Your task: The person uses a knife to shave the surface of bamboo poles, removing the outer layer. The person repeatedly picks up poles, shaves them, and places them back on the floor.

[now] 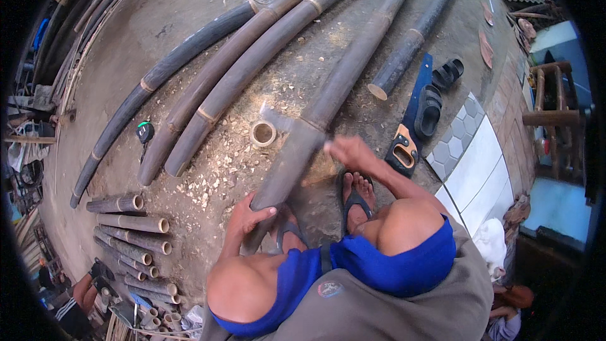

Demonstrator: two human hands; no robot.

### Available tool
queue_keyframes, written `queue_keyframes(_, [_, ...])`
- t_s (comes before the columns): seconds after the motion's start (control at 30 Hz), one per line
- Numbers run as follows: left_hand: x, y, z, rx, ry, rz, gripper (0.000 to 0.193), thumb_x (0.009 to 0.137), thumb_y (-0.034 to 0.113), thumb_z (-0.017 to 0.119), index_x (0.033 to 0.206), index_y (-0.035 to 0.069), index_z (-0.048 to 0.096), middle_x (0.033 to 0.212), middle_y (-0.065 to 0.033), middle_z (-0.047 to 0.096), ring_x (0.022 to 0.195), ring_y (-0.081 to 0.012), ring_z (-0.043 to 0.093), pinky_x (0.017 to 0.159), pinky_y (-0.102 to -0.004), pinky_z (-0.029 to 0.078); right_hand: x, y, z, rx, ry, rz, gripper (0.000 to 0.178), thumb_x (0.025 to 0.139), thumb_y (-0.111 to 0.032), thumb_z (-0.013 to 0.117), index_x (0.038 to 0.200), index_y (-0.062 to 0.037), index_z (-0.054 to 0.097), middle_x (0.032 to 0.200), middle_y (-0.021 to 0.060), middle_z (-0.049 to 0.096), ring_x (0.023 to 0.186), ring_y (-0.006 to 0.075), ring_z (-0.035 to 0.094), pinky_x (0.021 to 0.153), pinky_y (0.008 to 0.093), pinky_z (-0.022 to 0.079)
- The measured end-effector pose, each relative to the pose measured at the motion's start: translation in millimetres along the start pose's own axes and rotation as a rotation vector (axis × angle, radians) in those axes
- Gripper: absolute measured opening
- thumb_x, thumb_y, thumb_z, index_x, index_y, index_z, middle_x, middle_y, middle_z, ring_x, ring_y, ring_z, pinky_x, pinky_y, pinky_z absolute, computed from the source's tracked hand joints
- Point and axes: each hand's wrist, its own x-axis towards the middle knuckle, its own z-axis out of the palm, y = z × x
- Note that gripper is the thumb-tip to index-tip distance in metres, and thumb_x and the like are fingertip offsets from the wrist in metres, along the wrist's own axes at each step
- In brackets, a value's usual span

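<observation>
A thick dark bamboo pole slants from my knees toward the far right. My left hand is closed around its near end, thumb on top. On the pole's right side, near a node, my right hand is curled closed and smeared by motion; what it grips is hard to make out. Left of the pole, a blurred pale blade-like shape shows; whether it joins to my right hand cannot be told. A short cut bamboo ring stands on the ground beside it.
Long bamboo poles lie left and another right. Cut tubes are lined up at lower left. A handsaw, sandals, tiles, a tape measure, a white cat and wood chips surround me. People sit behind.
</observation>
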Motion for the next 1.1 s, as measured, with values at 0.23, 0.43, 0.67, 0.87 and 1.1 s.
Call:
queue_keyframes(0.23, [-28,30,27,0.429,0.271,0.065,0.106,0.068,0.060,0.089,0.153,0.008,0.052,0.115,-0.0262,0.075,0.110,-0.0427,0.073,0.096,-0.0493,0.056,-23,-16,11,-0.030,-0.157,-0.068,0.057,0.107,-0.054,0.052,0.096,-0.0006,0.070,0.094,0.0273,0.072,0.088,0.0466,0.071,0.078,0.0538,0.054])
queue_keyframes(0.43, [-25,23,20,0.332,0.177,0.060,0.106,0.065,0.060,0.091,0.152,0.012,0.054,0.113,-0.0241,0.076,0.109,-0.0404,0.074,0.096,-0.0485,0.056,-3,2,-2,0.058,0.090,0.109,0.060,0.106,-0.054,0.053,0.092,0.0013,0.068,0.089,0.0318,0.068,0.088,0.0493,0.070,0.078,0.0550,0.053])
queue_keyframes(0.67, [-13,34,16,0.286,0.102,-0.009,0.110,0.062,0.059,0.092,0.152,0.009,0.055,0.119,-0.0245,0.076,0.113,-0.0395,0.073,0.101,-0.0465,0.055,9,4,-44,0.122,0.208,0.250,0.058,0.107,-0.053,0.053,0.091,0.0007,0.068,0.086,0.0304,0.068,0.083,0.0457,0.071,0.076,0.0545,0.054])
queue_keyframes(0.87, [-14,10,9,0.185,0.085,0.044,0.103,0.063,0.054,0.092,0.149,0.007,0.058,0.123,-0.0235,0.075,0.117,-0.0370,0.072,0.101,-0.0455,0.053,1,0,-17,-0.040,0.040,-0.004,0.052,0.107,-0.050,0.054,0.093,-0.0022,0.069,0.088,0.0238,0.068,0.082,0.0428,0.070,0.074,0.0528,0.054])
queue_keyframes(1.1, [-20,16,-2,0.030,-0.006,-0.003,0.099,0.066,0.047,0.092,0.149,0.005,0.058,0.123,-0.0222,0.074,0.115,-0.0325,0.071,0.101,-0.0427,0.053,-11,-39,-16,0.006,-0.251,0.035,0.057,0.106,-0.054,0.055,0.097,0.0012,0.069,0.090,0.0303,0.070,0.092,0.0488,0.070,0.078,0.0552,0.053])
